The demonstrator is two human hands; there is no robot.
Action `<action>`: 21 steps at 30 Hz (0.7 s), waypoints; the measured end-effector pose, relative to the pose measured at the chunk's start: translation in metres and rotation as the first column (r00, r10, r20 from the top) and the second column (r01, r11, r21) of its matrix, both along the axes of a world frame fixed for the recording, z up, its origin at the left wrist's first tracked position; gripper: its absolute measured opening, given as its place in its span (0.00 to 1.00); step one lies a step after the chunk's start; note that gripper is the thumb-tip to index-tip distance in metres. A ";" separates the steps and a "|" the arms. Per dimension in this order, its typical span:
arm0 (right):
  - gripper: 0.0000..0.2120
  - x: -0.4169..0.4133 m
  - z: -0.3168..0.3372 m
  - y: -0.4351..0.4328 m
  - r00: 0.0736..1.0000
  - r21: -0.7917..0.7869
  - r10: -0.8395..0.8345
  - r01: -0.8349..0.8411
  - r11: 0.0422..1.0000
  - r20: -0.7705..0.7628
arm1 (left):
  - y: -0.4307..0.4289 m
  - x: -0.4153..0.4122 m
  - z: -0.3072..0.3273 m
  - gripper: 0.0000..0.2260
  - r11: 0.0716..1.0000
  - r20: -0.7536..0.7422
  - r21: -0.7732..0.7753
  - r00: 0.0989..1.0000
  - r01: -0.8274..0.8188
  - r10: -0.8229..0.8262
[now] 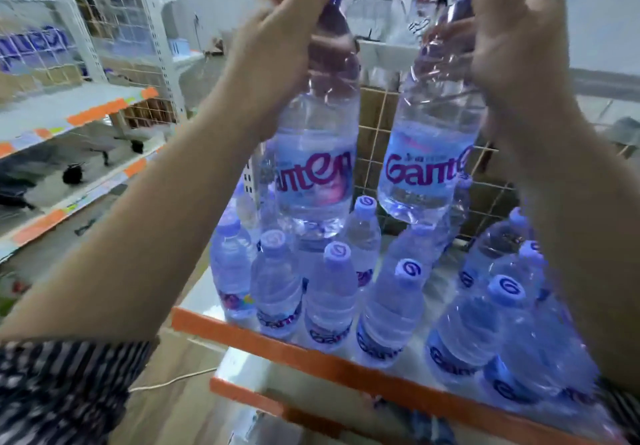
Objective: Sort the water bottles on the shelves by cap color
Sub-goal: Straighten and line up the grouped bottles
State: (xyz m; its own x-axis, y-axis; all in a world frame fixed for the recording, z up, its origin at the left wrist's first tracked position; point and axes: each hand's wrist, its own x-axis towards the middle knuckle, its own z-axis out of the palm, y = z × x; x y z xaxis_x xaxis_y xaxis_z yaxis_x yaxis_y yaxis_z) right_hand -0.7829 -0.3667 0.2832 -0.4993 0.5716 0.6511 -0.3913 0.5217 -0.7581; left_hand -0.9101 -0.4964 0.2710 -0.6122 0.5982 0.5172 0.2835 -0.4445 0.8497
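Note:
My left hand (277, 46) grips the neck of a clear water bottle (315, 153) with a purple-lettered label, held up in the air. My right hand (519, 39) grips the upper part of a second, similar bottle (429, 153) beside it. Both held bottles hang above the shelf, and my fingers hide their caps. Below them, several small bottles with pale purple caps (337, 254) stand on a white shelf with an orange front edge (311, 351).
A wire grid panel (381, 125) backs the shelf. To the left stands another white shelving unit (79, 115) with orange price strips and dark items on its lower level. A second orange-edged shelf (249, 396) lies below. A white cable runs across the wooden floor.

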 end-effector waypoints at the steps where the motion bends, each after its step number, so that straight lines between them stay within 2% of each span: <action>1: 0.12 -0.006 0.000 0.006 0.999 0.038 -0.047 0.047 0.998 -0.003 | 0.007 -0.008 0.002 0.14 1.000 -0.008 0.008 1.000 0.013 -0.013; 8: 0.10 -0.043 -0.025 0.044 0.949 0.165 -0.316 0.312 0.936 0.004 | 0.053 -0.049 -0.004 0.14 0.994 -0.082 -0.034 0.991 0.104 -0.106; 12: 0.09 -0.057 -0.058 0.069 0.894 0.267 -0.391 0.331 0.905 0.218 | 0.071 -0.057 -0.013 0.13 0.987 -0.102 -0.031 0.982 0.156 -0.158; 15: 0.17 -0.060 -0.078 0.090 0.769 0.323 -0.434 0.308 0.895 0.470 | 0.084 -0.061 -0.018 0.12 0.982 -0.084 -0.037 0.979 0.184 -0.186; 18: 0.19 -0.062 -0.087 0.107 0.623 0.380 -0.492 0.315 0.870 0.608 | 0.096 -0.068 -0.023 0.12 0.978 -0.088 -0.052 0.975 0.200 -0.204; 21: 0.20 -0.068 -0.095 0.115 0.500 0.442 -0.496 0.232 0.867 0.710 | 0.107 -0.074 -0.028 0.11 0.974 -0.092 -0.079 0.971 0.214 -0.220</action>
State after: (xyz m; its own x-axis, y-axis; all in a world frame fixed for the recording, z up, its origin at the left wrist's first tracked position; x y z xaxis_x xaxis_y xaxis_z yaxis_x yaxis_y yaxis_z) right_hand -0.8509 -0.2519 0.1880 -0.6605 0.7062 0.2550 0.5577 0.6889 -0.4631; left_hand -0.9846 -0.3894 0.2430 -0.4115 0.7469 0.5224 0.2709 -0.4470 0.8525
